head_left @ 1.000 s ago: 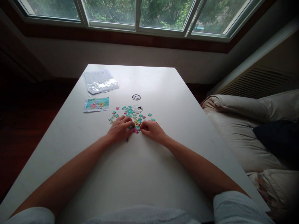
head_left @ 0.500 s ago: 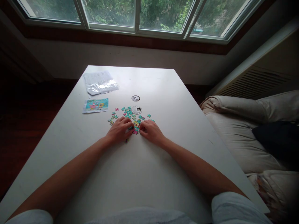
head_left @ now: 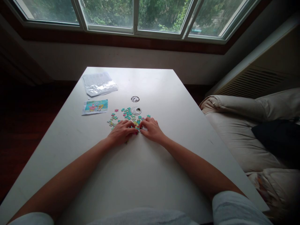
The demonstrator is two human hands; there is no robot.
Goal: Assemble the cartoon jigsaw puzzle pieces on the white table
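Observation:
Several small teal, pink and yellow jigsaw pieces [head_left: 128, 114] lie scattered mid-table on a white table [head_left: 140, 168]. My left hand [head_left: 122, 132] and my right hand [head_left: 152, 128] rest side by side at the near edge of the pile, fingers curled down, fingertips almost meeting on a joined cluster of pieces [head_left: 137, 125]. Both hands press or pinch pieces there; what sits under each fingertip is too small to make out. A printed reference picture [head_left: 95, 106] lies to the left of the pile.
A clear plastic bag over a paper sheet [head_left: 99, 83] lies at the far left of the table. Two small round lids [head_left: 136, 110] sit just beyond the pieces. A cream sofa [head_left: 248, 137] with a dark cushion stands to the right. Windows run along the far wall.
My two hands have drawn closer together over the cluster, the right one sliding slightly left and forward. The view has shifted a little.

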